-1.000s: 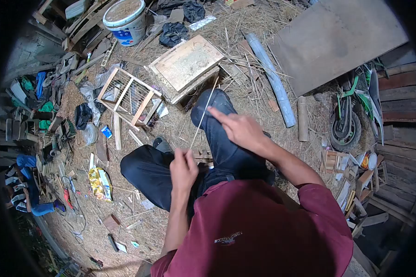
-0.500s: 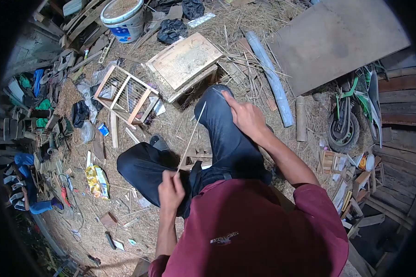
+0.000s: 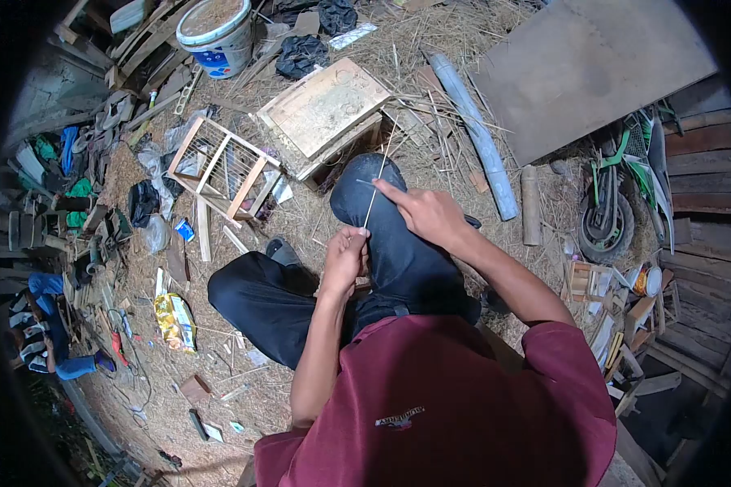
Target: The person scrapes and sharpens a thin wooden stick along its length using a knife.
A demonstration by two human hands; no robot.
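Observation:
My left hand (image 3: pixel 346 256) pinches the lower end of a thin pale stick (image 3: pixel 369 213), which slants up across my raised knee. My right hand (image 3: pixel 427 216) is closed on a knife (image 3: pixel 366 183), its index finger stretched forward. The narrow grey blade shows past the fingertip and crosses the stick over the knee; a dark handle end shows behind the hand. Beyond the knee stands a wooden box (image 3: pixel 326 108) with dust on its top. A slatted wooden cage (image 3: pixel 226 172) is to the left of it.
A white bucket (image 3: pixel 216 40) stands at the upper left. On the right are a bluish pole (image 3: pixel 474 134), a large board (image 3: pixel 593 73) and a green motorbike (image 3: pixel 609 195). A yellow packet (image 3: pixel 175 321) lies on the straw-strewn floor. Another person (image 3: pixel 45 333) is at the far left.
My left hand first drew back toward me with the stick, then moved forward, close to the knee. My right hand moved slightly forward, then back a little. The stick now reaches past the blade.

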